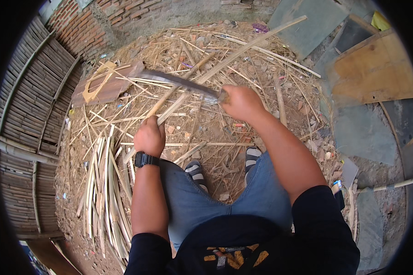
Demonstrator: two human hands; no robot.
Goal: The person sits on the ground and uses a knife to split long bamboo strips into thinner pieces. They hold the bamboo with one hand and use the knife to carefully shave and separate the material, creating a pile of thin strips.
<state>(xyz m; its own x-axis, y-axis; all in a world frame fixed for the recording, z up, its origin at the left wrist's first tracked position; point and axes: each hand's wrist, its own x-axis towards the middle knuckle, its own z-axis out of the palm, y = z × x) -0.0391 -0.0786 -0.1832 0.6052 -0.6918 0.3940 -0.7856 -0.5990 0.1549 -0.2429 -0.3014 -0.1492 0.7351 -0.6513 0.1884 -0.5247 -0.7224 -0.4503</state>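
My left hand (pixel 150 137), a dark watch on its wrist, is closed around a long pale bamboo strip (pixel 243 49). The strip slants away from me to the far right, and a short end shows below my fist. In my right hand (pixel 244 104) is the handle of a machete (pixel 179 81), its long dark blade pointing left and slightly blurred. The blade crosses over the strip just beyond my left fist; whether it touches or bites into the strip I cannot tell. Another bamboo piece (pixel 163 98) lies on the ground beneath the blade.
A heap of split bamboo strips (pixel 106 183) lies at my left. Debris and straw litter the ground around my sandalled feet (pixel 197 174). A bamboo slat wall (pixel 25 105) stands left, a brick wall (pixel 128 16) behind, and grey sheets (pixel 362 133) with a brown board (pixel 376 71) right.
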